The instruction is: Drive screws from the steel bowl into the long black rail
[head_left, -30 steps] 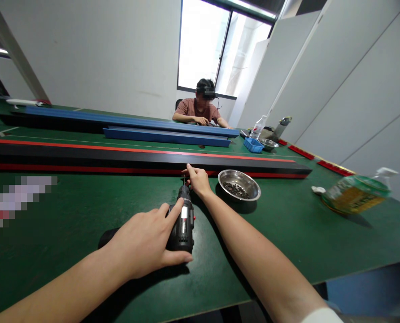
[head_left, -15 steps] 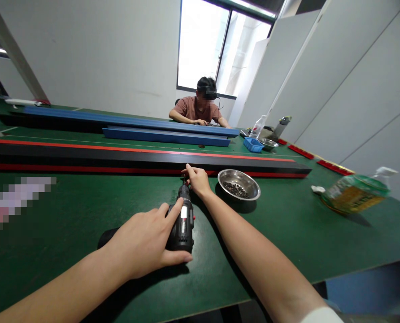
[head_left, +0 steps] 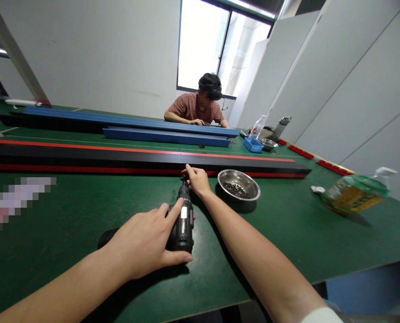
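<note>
My left hand (head_left: pixel 144 242) is wrapped round a black cordless screwdriver (head_left: pixel 182 220) that points away from me, its bit close to the side of a long black bar with red edges (head_left: pixel 119 158). My right hand (head_left: pixel 196 179) is at the tip of the tool, fingers pinched together against the bar; what they pinch is too small to make out. A steel bowl of small dark screws (head_left: pixel 239 184) stands just right of that hand on the green table (head_left: pixel 68 211).
Blue bars (head_left: pixel 166 133) lie further back. A person in a reddish shirt (head_left: pixel 196 106) sits at the far side. A blue tray (head_left: pixel 253 144), bottles and a second bowl stand at the back right. A yellow-green spray bottle (head_left: pixel 356 193) lies at right.
My hands and the tool have stayed put. The person at the far side has sat up a little and shifted.
</note>
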The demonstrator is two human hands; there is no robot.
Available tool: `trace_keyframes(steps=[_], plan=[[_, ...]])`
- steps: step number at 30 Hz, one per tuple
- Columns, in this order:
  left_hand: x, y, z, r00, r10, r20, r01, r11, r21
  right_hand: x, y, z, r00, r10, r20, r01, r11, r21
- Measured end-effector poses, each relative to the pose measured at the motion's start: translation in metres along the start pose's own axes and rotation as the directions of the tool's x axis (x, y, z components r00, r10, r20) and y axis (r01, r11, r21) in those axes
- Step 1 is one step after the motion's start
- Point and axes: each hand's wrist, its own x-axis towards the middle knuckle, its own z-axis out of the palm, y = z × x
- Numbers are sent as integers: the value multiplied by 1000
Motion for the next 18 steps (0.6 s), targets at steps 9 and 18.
trace_keyframes(steps=[9,18], plan=[[0,0,-1,1000,-3,1,3,1000,4,0,1,1,1000,-2,0,2,1000,-11],[-1,1,-1,1000,-6,9,6,1000,0,0,0,0,1000,1,4,-1,1000,-12]])
